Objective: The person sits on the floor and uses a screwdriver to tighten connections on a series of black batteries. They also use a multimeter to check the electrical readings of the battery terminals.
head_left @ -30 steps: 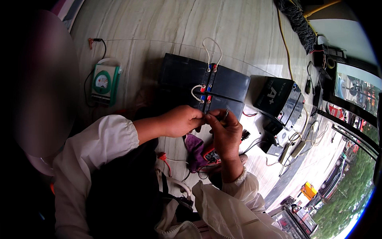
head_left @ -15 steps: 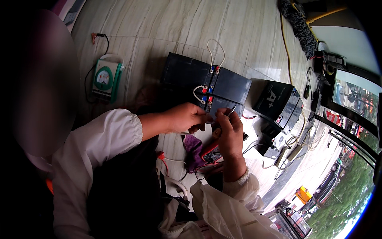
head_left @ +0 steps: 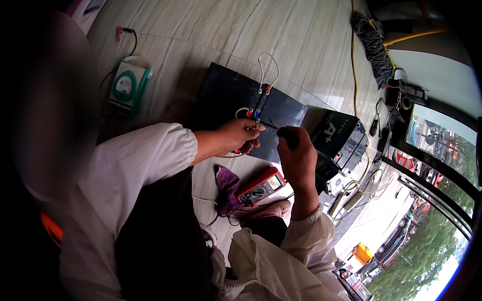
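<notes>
Behind right hand point(head_left: 297, 158), screwdriver point(head_left: 286, 134) half-hidden.

A second ago the two hands were pressed together over the terminals at the near edge of the batteries point(head_left: 236, 95); now they are apart. The right hand point(head_left: 298, 158) has drawn back toward the person and to the right, its fist around a dark-handled screwdriver point(head_left: 281, 129) whose thin shaft reaches left to the fingers point(head_left: 253, 131) of the left hand point(head_left: 236, 138). The left hand has stayed near the terminals, pinching a white wire point(head_left: 241, 111) there.
</notes>
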